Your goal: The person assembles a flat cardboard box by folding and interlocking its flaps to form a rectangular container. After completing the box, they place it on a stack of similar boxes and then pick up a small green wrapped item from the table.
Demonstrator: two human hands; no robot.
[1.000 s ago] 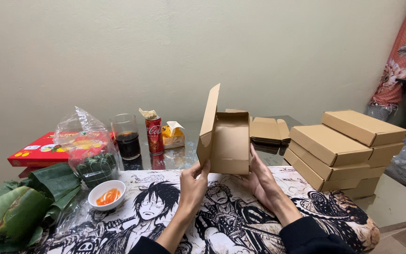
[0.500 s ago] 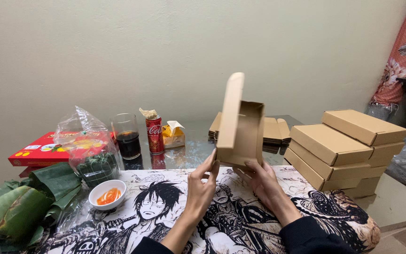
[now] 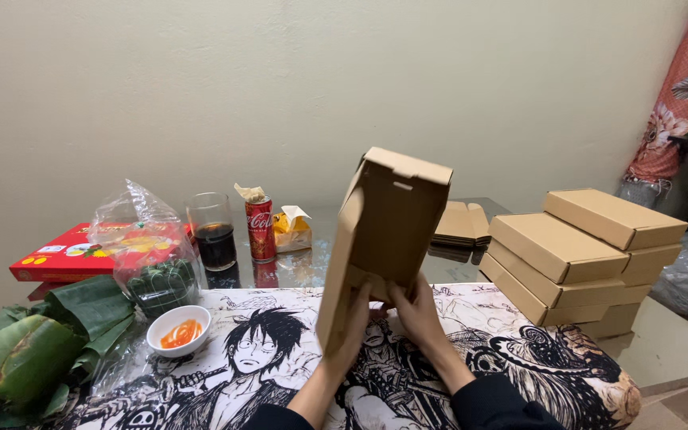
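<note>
A black-and-white cartoon-print cloth is spreading over the glass table under both forearms. Off to the right of the right hand, a stack of closed flat brown cardboard boxes is sitting on the table edge, and just beyond it, past the raised box, a small pile of unfolded brown cardboard blanks is lying flat. The tall brown cardboard box is standing upright above the cloth, held between the two hands, its lid flap hanging along its left side. Far to the left of the left hand, folded green leaf wraps and a flat red cardboard box are lying. The left hand is gripping the box's lower left edge, fingers curled around it. The right hand is pressing against the lower face, fingers together. Behind and left of the left hand, a glass of dark drink, a red drink can and a small white bowl of orange sauce are standing.
</note>
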